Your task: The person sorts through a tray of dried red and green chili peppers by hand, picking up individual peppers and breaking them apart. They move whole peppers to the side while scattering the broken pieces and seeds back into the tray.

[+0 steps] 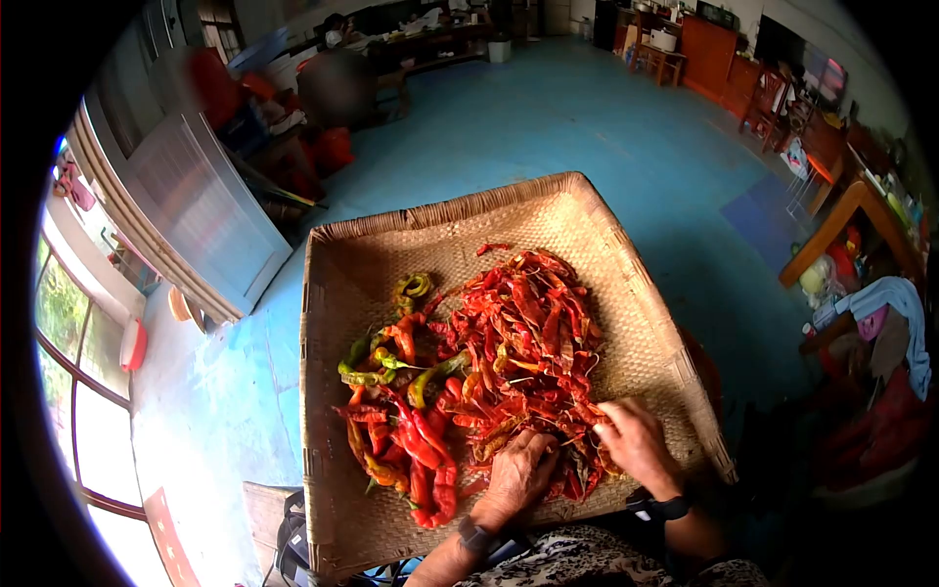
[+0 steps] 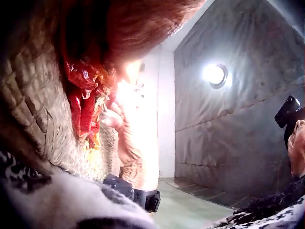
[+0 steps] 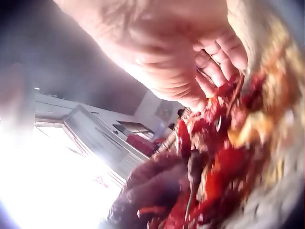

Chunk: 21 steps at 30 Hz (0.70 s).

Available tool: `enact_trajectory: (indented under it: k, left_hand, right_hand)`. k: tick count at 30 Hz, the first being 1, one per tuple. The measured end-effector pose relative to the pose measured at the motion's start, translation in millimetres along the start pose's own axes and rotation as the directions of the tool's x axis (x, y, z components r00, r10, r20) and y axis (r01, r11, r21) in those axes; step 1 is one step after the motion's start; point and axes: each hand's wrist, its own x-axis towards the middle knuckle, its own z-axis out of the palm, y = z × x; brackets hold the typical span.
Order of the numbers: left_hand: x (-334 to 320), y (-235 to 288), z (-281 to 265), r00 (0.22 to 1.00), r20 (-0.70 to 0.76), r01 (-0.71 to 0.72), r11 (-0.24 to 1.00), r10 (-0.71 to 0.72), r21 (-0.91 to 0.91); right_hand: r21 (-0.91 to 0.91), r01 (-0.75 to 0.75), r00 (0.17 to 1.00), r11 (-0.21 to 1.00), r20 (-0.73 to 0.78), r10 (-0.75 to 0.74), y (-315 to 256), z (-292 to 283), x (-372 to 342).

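Note:
In the head view a heap of dried red chili peppers (image 1: 528, 313) lies in a square woven basket (image 1: 646, 323). My left hand (image 1: 518, 474) is low on the near side of the heap, its fingers curled down round dried chilies. Close on its right, my right hand (image 1: 638, 445) pinches a dried chili between thumb and fingertips. The right wrist view shows its curled fingers (image 3: 221, 62) at the red, wrinkled pods. Glossy red pods (image 2: 86, 109) hang under the left palm in the left wrist view. Fresher red peppers (image 1: 421, 440) and green ones (image 1: 440, 377) lie left of the heap.
The basket's raised rim (image 1: 450, 210) surrounds the peppers, its near edge close to a patterned garment (image 1: 606, 563). Beyond lies a blue floor (image 1: 469, 127). A white door (image 1: 201, 196) stands to the left, and furniture with a blue cloth (image 1: 900, 313) to the right.

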Motion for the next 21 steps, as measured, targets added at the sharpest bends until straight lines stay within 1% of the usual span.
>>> enact_trajectory:
  k: [1,2,3,5,6,7,9,11,12,13,15,16,17,19,21]
  left_hand:
    - [-0.2,-1.5,0.8,1.000,-0.004,0.003,1.000,-0.003,0.001]
    - [-0.5,-2.8,1.4,1.000,-0.008,0.007,1.000,-0.007,0.001]
    - [-0.1,-3.5,1.0,1.000,-0.001,0.009,1.000,-0.009,-0.001]
    - [0.3,-2.7,1.4,0.999,-0.036,-0.020,1.000,0.020,-0.004]
    - [-0.6,-5.6,4.3,0.999,-0.046,-0.014,0.999,0.012,-0.035]
    - [0.9,-2.2,1.7,0.999,-0.041,-0.011,1.000,0.010,-0.021]
    - [-0.3,-8.2,7.6,0.998,-0.060,-0.021,1.000,0.021,-0.013]
    - [2.2,-0.4,2.2,0.999,-0.032,0.018,1.000,-0.018,-0.023]
    - [2.8,2.4,1.3,0.999,-0.025,0.039,0.998,-0.040,-0.056]
    - [2.4,1.7,1.3,0.999,-0.021,0.024,0.999,-0.025,-0.033]
    - [3.8,5.9,-0.3,0.999,-0.034,0.023,1.000,-0.024,-0.015]
    - [3.6,5.7,0.2,0.999,-0.035,0.028,1.000,-0.028,-0.009]
    - [3.6,5.5,0.0,0.999,-0.031,0.014,1.000,-0.015,-0.008]
    - [3.2,2.4,1.5,0.999,-0.038,-0.007,1.000,0.007,-0.009]
    - [2.3,1.4,2.1,1.000,-0.028,0.001,1.000,-0.001,-0.009]
  right_hand:
    - [-0.023,-0.027,0.997,0.999,0.067,0.028,-6.7,8.3,0.7]
    - [-0.094,0.029,1.000,0.995,0.013,-0.027,-17.5,9.0,1.9]
    - [-0.103,0.059,0.998,0.993,-0.033,-0.062,-24.1,7.9,2.5]
    - [-0.003,0.047,0.998,0.999,-0.030,-0.048,-27.6,6.0,3.5]
    - [0.087,0.078,0.992,0.993,-0.101,-0.069,-26.7,9.9,4.6]
    - [0.105,0.100,0.987,0.989,-0.139,-0.085,-29.7,6.7,6.1]
    - [0.104,0.039,0.994,0.994,-0.108,-0.028,-27.6,4.2,2.9]
    - [0.127,0.090,0.987,0.988,-0.147,-0.071,-26.3,-7.2,-1.3]
    - [0.057,0.141,0.964,0.988,-0.236,-0.124,-23.0,-7.8,-2.2]
    - [0.075,0.138,0.958,0.988,-0.262,-0.114,-21.7,-12.5,-2.8]
    - [0.074,-0.031,0.991,0.997,-0.130,0.041,-20.1,-26.0,-10.5]
    - [0.031,0.060,0.972,0.998,-0.228,-0.052,-13.3,-27.0,-12.1]
    - [0.025,0.109,0.918,0.994,-0.387,-0.090,-4.0,-26.6,-12.1]
    - [0.051,0.046,0.834,0.998,-0.552,-0.010,5.8,-44.9,-10.3]
    - [0.014,-0.064,0.758,0.998,-0.650,0.058,3.5,-76.5,-7.0]
